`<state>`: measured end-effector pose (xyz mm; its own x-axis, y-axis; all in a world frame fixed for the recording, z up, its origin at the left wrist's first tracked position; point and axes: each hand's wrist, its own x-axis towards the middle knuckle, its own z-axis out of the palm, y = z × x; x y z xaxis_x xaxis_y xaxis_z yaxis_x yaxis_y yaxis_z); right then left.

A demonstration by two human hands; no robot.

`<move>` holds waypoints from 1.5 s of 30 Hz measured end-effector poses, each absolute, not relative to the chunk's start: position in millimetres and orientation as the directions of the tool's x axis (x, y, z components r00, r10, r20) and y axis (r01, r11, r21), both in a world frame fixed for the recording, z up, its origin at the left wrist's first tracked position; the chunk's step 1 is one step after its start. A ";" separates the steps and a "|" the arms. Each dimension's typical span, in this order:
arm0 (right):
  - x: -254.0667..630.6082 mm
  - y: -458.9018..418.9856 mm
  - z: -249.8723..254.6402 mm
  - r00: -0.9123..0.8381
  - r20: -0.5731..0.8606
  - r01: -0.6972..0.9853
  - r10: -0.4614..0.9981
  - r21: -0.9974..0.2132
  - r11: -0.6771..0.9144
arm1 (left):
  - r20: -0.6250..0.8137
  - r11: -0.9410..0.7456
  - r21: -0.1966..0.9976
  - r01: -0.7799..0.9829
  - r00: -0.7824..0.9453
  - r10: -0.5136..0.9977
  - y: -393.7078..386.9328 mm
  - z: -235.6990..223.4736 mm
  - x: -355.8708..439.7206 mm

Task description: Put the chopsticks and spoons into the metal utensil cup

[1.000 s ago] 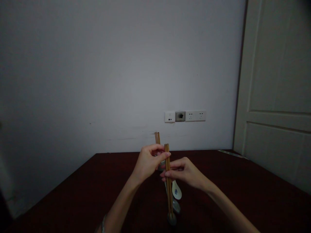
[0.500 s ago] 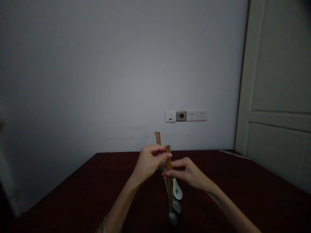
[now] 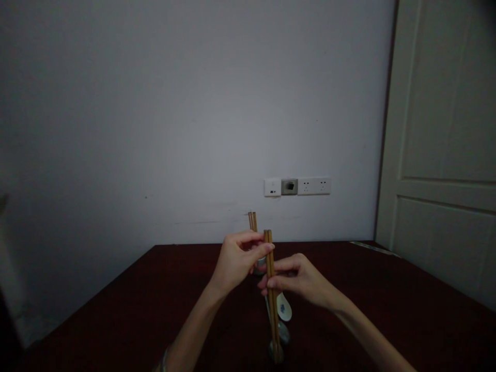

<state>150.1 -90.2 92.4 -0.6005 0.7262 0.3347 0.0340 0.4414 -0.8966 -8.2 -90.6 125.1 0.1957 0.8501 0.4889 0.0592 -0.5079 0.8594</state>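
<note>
My left hand (image 3: 236,261) and my right hand (image 3: 297,280) both pinch a pair of brown wooden chopsticks (image 3: 273,305) that stands nearly upright over the dark red table (image 3: 127,315). The left fingers close round the top end, the right fingers grip just below. Behind the left hand a second pair of chopsticks (image 3: 252,220) sticks up from a small metal holder that is mostly hidden by the fingers. Under the held pair lie a white ceramic spoon with a blue mark (image 3: 284,307) and metal spoons (image 3: 283,333).
A pale wall with a row of sockets (image 3: 297,186) rises behind the table. A cream door (image 3: 445,150) stands at the right. A thin light strip (image 3: 375,248) lies at the table's far right corner.
The held chopsticks have tilted slightly, their lower tips shifting a little right and down. My right hand has dropped slightly. The left hand has barely moved.
</note>
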 end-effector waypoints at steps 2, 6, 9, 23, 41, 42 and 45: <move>150.1 -89.1 91.2 -0.600 0.334 0.033 0.727 -0.898 0.439 | 0.485 -0.503 0.862 0.057 0.191 0.853 -90.1 124.9 -8.1; 150.0 -89.4 91.1 -0.593 0.329 0.026 0.735 -0.904 0.426 | 0.486 -0.506 0.860 0.066 0.194 0.852 -89.7 124.9 -8.1; 150.1 -90.0 92.1 -0.595 0.334 0.037 0.731 -0.897 0.440 | 0.482 -0.500 0.864 0.057 0.193 0.854 -89.8 124.8 -7.8; 149.5 -83.6 86.9 -0.597 0.344 0.059 0.725 -0.882 0.467 | 0.510 -0.542 0.832 0.115 0.226 0.830 -88.8 124.4 -9.4; 161.3 -91.5 123.4 -0.329 0.457 0.017 0.826 -0.872 0.489 | 0.532 -0.570 0.807 0.156 0.228 0.815 -85.4 123.5 -11.5; 161.2 -89.0 119.7 -0.400 0.392 0.024 0.828 -0.899 0.437 | 0.532 -0.566 0.812 0.146 0.214 0.819 -84.9 123.9 -12.0; 159.3 -82.0 107.1 -0.563 0.233 0.085 0.793 -0.938 0.336 | 0.531 -0.554 0.825 0.113 0.180 0.828 -82.8 124.4 -13.2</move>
